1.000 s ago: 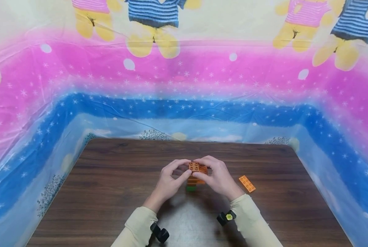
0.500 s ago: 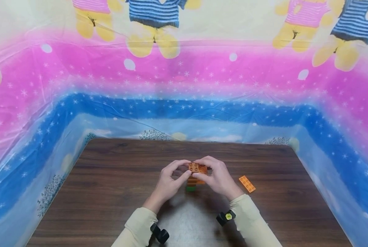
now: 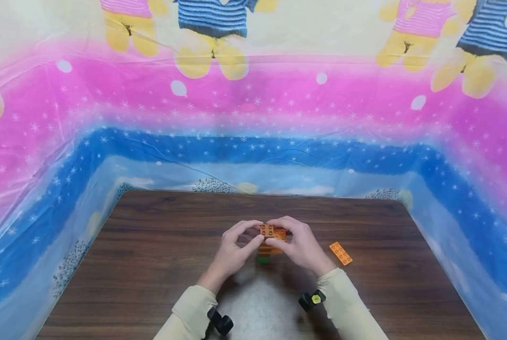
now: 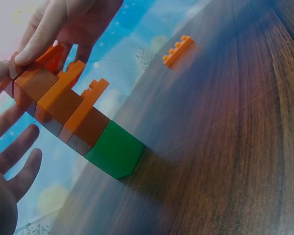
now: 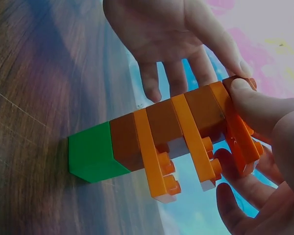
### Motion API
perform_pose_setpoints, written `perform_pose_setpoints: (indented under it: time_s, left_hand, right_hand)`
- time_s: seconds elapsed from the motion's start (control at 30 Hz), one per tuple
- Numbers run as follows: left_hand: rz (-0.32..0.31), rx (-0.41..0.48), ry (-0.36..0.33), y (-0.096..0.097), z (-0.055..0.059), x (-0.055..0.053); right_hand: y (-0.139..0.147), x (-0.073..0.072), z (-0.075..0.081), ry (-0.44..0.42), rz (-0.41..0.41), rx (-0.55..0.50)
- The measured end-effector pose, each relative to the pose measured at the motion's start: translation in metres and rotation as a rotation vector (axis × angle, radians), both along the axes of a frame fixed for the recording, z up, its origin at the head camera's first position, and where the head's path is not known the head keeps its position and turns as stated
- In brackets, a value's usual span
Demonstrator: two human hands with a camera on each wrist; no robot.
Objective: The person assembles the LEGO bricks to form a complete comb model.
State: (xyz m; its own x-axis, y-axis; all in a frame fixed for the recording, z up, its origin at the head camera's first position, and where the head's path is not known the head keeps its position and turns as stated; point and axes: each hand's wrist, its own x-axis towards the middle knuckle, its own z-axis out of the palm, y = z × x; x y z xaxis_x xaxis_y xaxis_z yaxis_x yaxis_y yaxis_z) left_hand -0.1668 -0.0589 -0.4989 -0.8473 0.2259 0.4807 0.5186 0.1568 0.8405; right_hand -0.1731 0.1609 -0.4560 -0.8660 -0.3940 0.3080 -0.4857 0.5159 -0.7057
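Note:
A toy brick tower (image 5: 164, 127) stands on the table. Its base is a green brick (image 5: 95, 152), and above it brown bricks alternate with orange plates that jut out to the right. A brown brick (image 3: 267, 230) with studs is at the top. My left hand (image 3: 232, 248) pinches the tower's top from the left between thumb and forefinger, its other fingers spread. From the right, my right hand (image 3: 302, 243) grips the top too, its thumb on the topmost brown brick and orange plate. The right fingertips on the far side are partly hidden.
A loose orange plate (image 3: 341, 253) with studs lies on the dark wooden table (image 3: 173, 236), right of the right hand. A printed pink and blue cloth (image 3: 253, 118) hangs behind the table and along both sides.

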Motion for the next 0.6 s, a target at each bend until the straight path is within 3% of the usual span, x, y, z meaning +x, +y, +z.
perform_pose_setpoints:
  time_s: [0.3,0.6]
  left_hand:
    - [0.032,-0.011,0.000,0.003,0.004,0.002]
    - [0.033,0.005,0.008,0.005,0.032,0.020]
  right_hand:
    - [0.003,0.002,-0.003,-0.044,0.014,-0.086]
    - [0.002,0.003,-0.004,-0.064,0.011,-0.138]
